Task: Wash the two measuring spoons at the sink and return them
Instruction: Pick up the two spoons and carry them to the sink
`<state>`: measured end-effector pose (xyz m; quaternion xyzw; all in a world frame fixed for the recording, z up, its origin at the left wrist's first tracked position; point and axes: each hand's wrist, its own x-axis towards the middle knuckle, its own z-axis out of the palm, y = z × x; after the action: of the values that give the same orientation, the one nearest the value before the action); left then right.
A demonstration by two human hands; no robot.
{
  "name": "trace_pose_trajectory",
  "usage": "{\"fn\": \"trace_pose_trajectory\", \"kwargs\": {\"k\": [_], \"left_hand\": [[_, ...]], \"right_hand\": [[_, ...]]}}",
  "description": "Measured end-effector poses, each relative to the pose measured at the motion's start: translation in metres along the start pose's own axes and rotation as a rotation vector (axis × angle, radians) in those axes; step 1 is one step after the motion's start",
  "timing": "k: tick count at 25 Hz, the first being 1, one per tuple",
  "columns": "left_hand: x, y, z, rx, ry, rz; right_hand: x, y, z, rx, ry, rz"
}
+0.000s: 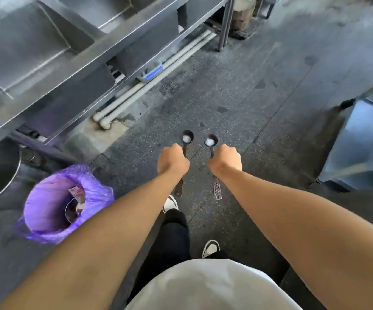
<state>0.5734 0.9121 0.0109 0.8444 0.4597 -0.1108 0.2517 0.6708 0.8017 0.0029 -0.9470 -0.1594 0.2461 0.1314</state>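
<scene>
Fingers hidden under both fists. Left hand (173,161) grips the left measuring spoon (185,153), right hand (225,161) the right measuring spoon (212,157), side by side above the floor (248,90); bowls hold something white, possibly water. Sink (31,45) blurred, upper left.

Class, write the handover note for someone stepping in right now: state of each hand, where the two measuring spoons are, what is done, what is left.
Left hand: grips the left measuring spoon by its handle, bowl forward.
Right hand: grips the right measuring spoon the same way.
Both spoons are held level over the floor, side by side, each with something white in its bowl.
The steel sink is ahead to the left, not yet reached.
Done: spoons picked up.
Left: wash both at the sink and return them.
</scene>
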Motion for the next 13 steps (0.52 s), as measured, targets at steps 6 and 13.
{"fn": "trace_pose_trajectory", "kwargs": {"k": [6, 13], "left_hand": [[0.111, -0.043, -0.067, -0.049, 0.022, -0.029], [0.222, -0.108, -0.169, -0.103, 0.134, -0.125]], "right_hand": [[0.08, -0.128, 0.011, -0.042, -0.017, -0.083], [0.149, -0.281, 0.015, -0.09, -0.022, -0.208]]}}
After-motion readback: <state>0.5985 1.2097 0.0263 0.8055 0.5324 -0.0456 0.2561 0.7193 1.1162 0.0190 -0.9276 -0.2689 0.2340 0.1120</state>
